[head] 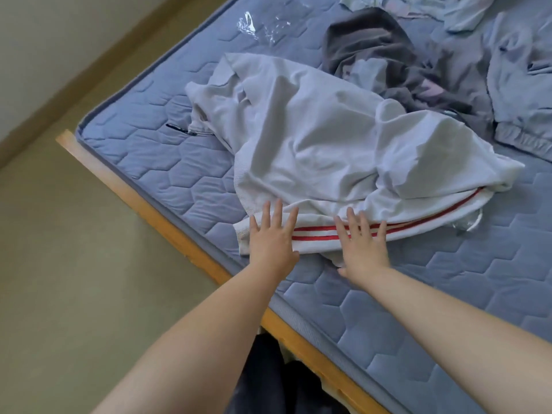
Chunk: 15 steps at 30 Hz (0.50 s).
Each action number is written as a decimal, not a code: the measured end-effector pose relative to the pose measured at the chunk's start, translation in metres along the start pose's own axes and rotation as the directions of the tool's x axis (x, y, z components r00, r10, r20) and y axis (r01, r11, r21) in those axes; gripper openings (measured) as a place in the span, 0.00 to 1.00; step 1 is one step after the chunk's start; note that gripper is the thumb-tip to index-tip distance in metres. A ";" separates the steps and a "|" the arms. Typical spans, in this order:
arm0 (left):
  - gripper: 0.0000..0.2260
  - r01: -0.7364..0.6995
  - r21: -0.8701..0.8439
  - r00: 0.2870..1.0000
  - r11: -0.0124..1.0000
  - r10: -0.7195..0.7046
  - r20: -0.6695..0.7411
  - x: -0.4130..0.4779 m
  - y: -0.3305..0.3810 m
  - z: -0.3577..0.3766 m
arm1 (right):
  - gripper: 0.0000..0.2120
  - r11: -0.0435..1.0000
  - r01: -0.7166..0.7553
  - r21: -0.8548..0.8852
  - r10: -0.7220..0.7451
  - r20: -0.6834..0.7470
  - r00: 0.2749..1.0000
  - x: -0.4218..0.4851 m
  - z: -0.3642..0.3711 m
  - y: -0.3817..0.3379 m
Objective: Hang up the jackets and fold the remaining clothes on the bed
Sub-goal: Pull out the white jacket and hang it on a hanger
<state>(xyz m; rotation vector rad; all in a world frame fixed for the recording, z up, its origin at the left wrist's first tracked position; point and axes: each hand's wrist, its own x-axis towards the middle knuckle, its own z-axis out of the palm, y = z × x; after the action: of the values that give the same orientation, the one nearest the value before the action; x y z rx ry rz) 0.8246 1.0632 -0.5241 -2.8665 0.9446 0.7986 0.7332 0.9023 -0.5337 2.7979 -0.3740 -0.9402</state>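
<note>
Right now the person is working on the white garment [313, 138], which is lying crumpled across the middle of the blue quilted mattress [149, 162]. Its red-striped band [313, 231] is running along the garment's 6 o'clock edge, near the wooden bed frame [167, 216].

Both hands are lying flat on that band. The left hand [273, 237] is pressing down at the band's 9 o'clock end, fingers straight and spread wide. The right hand [363, 243] is doing the same just toward 3 o'clock from it, palm down over the stripes. Neither is gripping or pinching any cloth.

I am reading this as the smoothing step that comes before a fold or a lift. A dark strip that may be a zip is showing at the garment's 9 o'clock side. If so, this piece may be a jacket meant for hanging, though I cannot tell for sure.

Next, the bunched cloth toward 12 o'clock is calling for flattening outward. Alternatively, the fingers would need to curl under the near edge to lift the piece.

A dark grey garment [367, 46] is lying at 1 o'clock, touching the white one. Pale grey clothes [522, 85] are waiting unfolded at 2 o'clock, and a clear plastic wrapper [248, 23] is lying at 12 o'clock.
</note>
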 end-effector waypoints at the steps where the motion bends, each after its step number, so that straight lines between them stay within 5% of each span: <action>1: 0.42 -0.034 0.038 0.999 0.999 0.033 0.008 0.011 -0.002 0.007 | 0.55 1.000 -0.010 -0.003 0.010 0.015 1.000 0.012 0.006 0.001; 7: 0.49 -0.198 0.241 0.980 0.950 0.197 0.026 0.072 -0.015 0.036 | 0.55 0.998 -0.056 -0.007 0.057 0.064 0.996 0.070 0.026 0.006; 15: 0.47 -0.176 0.090 0.983 0.980 0.181 -0.043 0.104 -0.024 0.059 | 0.43 0.997 0.028 0.078 -0.014 -0.165 0.986 0.098 0.034 0.015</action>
<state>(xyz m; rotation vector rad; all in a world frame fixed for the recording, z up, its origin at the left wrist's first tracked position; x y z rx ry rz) 0.8815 1.0357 -0.6281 -2.7702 1.2251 0.6801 0.7848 0.8573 -0.6131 2.9314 -0.3667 -0.7056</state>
